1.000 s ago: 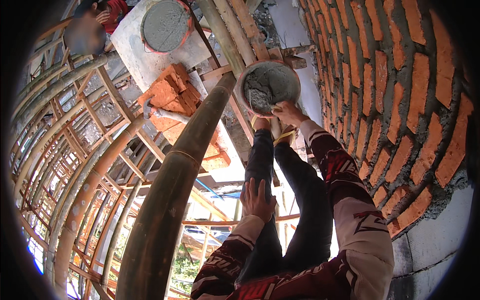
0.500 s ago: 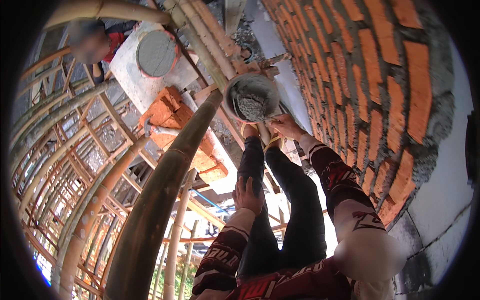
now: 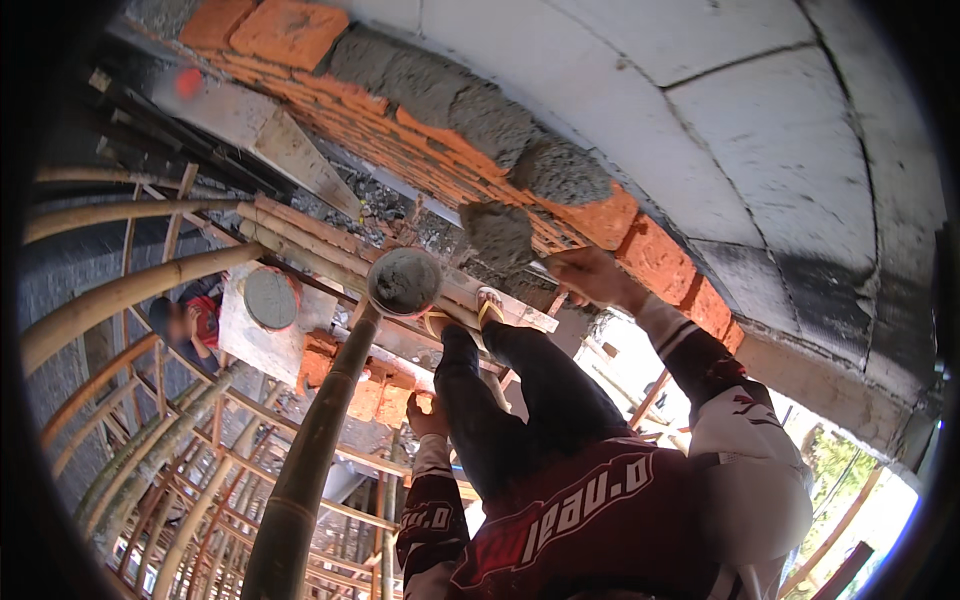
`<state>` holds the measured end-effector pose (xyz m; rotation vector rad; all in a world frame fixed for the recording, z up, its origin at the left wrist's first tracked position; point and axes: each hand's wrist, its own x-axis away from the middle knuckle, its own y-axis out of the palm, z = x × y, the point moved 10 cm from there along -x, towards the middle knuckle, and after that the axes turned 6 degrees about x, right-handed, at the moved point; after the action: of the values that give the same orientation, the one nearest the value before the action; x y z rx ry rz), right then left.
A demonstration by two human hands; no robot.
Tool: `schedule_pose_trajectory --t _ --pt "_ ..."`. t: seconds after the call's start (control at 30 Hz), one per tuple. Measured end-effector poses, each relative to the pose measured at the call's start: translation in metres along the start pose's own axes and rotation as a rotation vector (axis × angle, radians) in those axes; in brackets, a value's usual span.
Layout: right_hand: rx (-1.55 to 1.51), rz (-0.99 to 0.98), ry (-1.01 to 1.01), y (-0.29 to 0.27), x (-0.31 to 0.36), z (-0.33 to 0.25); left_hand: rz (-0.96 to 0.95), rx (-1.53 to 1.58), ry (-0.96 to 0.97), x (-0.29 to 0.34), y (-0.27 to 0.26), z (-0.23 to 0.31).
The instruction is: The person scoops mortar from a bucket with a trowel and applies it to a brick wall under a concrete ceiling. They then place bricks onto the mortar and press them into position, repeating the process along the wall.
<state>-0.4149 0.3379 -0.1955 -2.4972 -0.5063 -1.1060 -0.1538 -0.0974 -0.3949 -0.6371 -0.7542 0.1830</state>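
Observation:
My right hand (image 3: 598,277) is closed round the handle of a trowel, most of which the fingers hide. A grey heap of mortar (image 3: 498,236) covers the trowel's blade, just beside the top of the brick wall (image 3: 655,258). Wet mortar (image 3: 480,118) lies along part of the wall's top course. Below and left of the trowel stands a round bucket (image 3: 437,287) with mortar inside. Nothing shows in my left hand (image 3: 428,414), which hangs beside my knee with its fingers apart.
A thick bamboo pole (image 3: 318,465) rises close on my left. Beyond it are a second mortar bucket (image 3: 297,303) on a pale board (image 3: 240,335), stacked orange bricks (image 3: 375,393) and a co-worker (image 3: 200,320). Bamboo scaffolding fills the left; a grey block wall (image 3: 780,140) stands right.
My view has swung toward the wall top. My right hand has moved from the bucket up to the wall, with mortar on the trowel. My left hand has come off my leg.

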Motion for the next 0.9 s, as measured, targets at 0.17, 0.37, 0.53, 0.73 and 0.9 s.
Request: schedule_pose_trajectory --t 0.17,0.37,0.53,0.73,0.9 --pt "0.056 0.356 -0.115 -0.097 0.093 0.006 -0.052 0.055 -0.144 0.03 -0.049 -0.018" --pt "0.766 0.784 -0.112 -0.133 0.144 0.038 -0.098 -0.141 -0.177 0.045 -0.09 -0.03" --pt "0.837 0.915 -0.019 -0.131 0.178 0.074 -0.049 -0.03 -0.137 0.05 -0.126 -0.03" --pt "0.695 1.034 -0.146 -0.129 0.212 0.053 -0.061 0.063 -0.237 0.053 -0.143 -0.031" --pt "0.363 0.716 -0.116 -0.116 0.177 0.035 -0.077 -0.023 -0.176 0.056 -0.147 -0.011"
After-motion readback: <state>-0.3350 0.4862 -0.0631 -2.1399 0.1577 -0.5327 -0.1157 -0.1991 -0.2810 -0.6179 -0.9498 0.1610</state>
